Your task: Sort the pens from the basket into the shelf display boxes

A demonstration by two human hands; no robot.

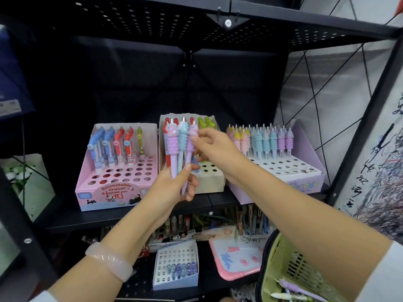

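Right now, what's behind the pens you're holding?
The white middle box, with red pens and green pens standing in it. The held pens, left hand and right hand cover most of its holes.

basket (283,264) cut off — contents perhaps pens.

pink display box (113,192): "Retractable eraser" | lilac display box (305,186): "UNICORN" | lower shelf tag (227,233): "6"

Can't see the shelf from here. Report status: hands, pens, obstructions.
Left hand grips three unicorn pens by the barrels. Right hand pinches the rightmost purple one. Unicorn display box to the right has free holes. Nothing blocking.
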